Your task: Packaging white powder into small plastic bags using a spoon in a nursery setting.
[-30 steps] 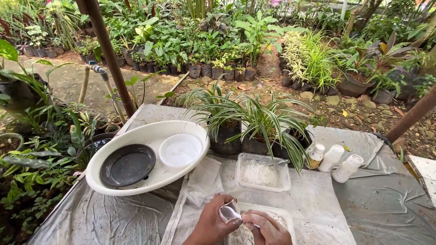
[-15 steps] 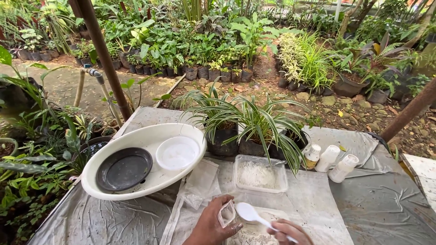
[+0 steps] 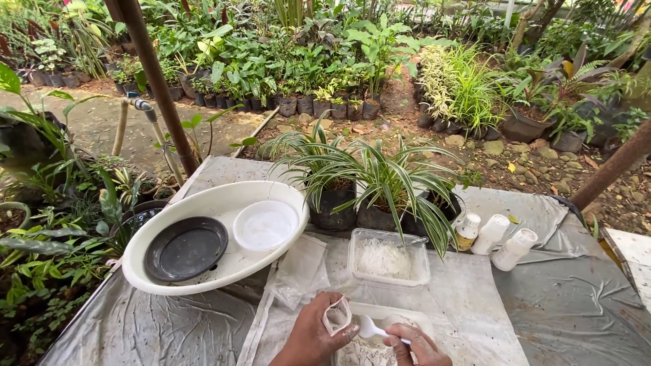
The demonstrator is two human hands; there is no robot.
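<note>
My left hand [image 3: 313,339] holds a small clear bag [image 3: 337,316] open at the bottom edge of the head view. My right hand [image 3: 418,346] grips a white plastic spoon [image 3: 371,329] whose bowl sits just beside the bag's mouth. Both hands hover over a clear plastic container [image 3: 407,317] of white powder, partly hidden beneath them. A second clear container [image 3: 386,257] with white powder stands just behind.
A large white oval basin [image 3: 210,203] at left holds a black saucer [image 3: 186,249] and a white saucer [image 3: 265,225]. Striped-leaf plants in black pots [image 3: 332,207] stand behind the containers. Three small white bottles [image 3: 493,237] lie at right. Grey plastic sheeting [image 3: 569,298] covers the table.
The spoon has come up out of the near container to the mouth of the bag. The camera has tilted slightly, and my hands sit a little lower in view.
</note>
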